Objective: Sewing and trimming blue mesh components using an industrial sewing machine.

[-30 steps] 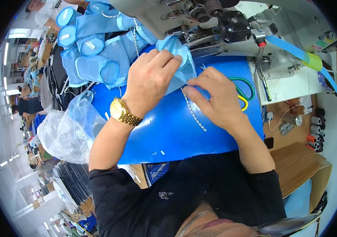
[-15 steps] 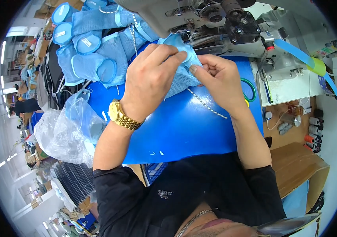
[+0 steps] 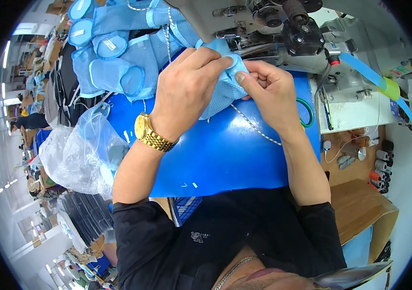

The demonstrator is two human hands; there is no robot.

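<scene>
My left hand (image 3: 186,89), with a gold watch on its wrist, grips a light blue mesh fabric piece (image 3: 223,94) from the left. My right hand (image 3: 271,87) pinches the same piece at its upper edge, thumb and fingers closed on it. The piece sits just in front of the grey sewing machine (image 3: 283,29), over a glossy blue table sheet (image 3: 225,150). A white and grey cord (image 3: 256,128) trails from under the fabric across the sheet toward my right wrist. Part of the fabric is hidden under my fingers.
A pile of sewn blue mesh pieces (image 3: 114,48) lies at the back left. Clear plastic bags (image 3: 78,154) hang off the left edge. A green ring (image 3: 307,113) lies right of my hand. Thread spools (image 3: 380,164) and a wooden shelf (image 3: 360,203) stand at the right.
Both hands moved up toward the sewing machine and drew together; the right hand, earlier flat on the blue sheet, now pinches the mesh piece.
</scene>
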